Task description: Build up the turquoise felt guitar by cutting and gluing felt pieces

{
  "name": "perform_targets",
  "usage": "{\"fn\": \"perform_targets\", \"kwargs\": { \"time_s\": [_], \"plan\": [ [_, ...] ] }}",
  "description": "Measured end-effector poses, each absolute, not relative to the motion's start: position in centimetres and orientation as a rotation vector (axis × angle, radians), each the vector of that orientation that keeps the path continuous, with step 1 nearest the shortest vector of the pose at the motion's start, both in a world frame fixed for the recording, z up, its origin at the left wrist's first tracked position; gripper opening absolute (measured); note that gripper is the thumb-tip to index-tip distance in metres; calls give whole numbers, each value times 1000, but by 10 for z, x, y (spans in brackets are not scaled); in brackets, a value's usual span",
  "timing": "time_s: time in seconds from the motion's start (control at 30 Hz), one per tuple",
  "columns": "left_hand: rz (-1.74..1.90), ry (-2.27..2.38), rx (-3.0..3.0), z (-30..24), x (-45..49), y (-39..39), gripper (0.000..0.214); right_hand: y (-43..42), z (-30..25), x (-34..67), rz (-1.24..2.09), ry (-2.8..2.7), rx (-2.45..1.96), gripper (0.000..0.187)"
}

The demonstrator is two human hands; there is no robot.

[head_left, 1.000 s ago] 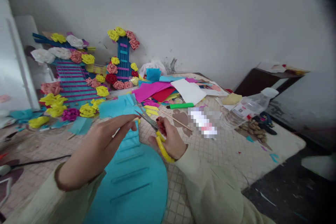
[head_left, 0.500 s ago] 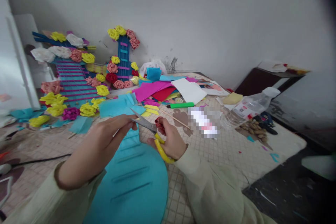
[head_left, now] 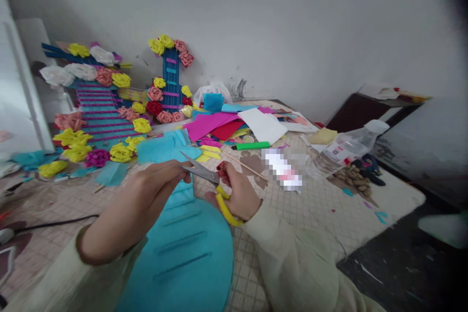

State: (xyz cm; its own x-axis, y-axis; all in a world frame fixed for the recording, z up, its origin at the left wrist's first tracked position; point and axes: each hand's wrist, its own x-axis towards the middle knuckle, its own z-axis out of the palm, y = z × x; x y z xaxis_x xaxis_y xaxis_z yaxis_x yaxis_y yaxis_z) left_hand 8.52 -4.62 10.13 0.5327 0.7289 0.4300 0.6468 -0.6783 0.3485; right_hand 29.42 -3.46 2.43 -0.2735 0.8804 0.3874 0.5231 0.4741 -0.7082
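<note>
My right hand (head_left: pixel 239 195) grips scissors (head_left: pixel 224 204) by their yellow handles. The slightly parted metal blades point up and left. Dark red shows at this hand's fingertips. My left hand (head_left: pixel 142 204) has its fingers pressed together at the blades; what they pinch, if anything, I cannot make out. Beneath both hands lies a turquoise rounded board (head_left: pixel 193 263) with dark raised lines across it and a narrow neck running away from me. The left forearm hides part of its left side.
Two flower-covered decorated pieces, one purple-striped (head_left: pixel 97 112) and one dark blue (head_left: pixel 170 75), stand against the wall. Coloured paper sheets (head_left: pixel 210 126), a green marker-like object (head_left: pixel 253 146), a thin wooden stick (head_left: pixel 244 165), a plastic bottle (head_left: pixel 347 151) and peanut-like pieces (head_left: pixel 353 180) lie beyond.
The view has shifted very slightly. Both hands and the scissors stay in nearly the same place.
</note>
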Motion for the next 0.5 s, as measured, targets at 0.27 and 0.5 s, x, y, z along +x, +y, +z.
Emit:
{"fn": "perform_targets", "kwargs": {
  "time_s": [0.27,0.5],
  "plan": [
    [878,1145,2606,102,86,-45,16,-34,32,295,449,-1946,-1236,35],
    [906,1212,2537,104,90,-45,19,-34,28,291,624,-1793,-1185,34]
  ]
}}
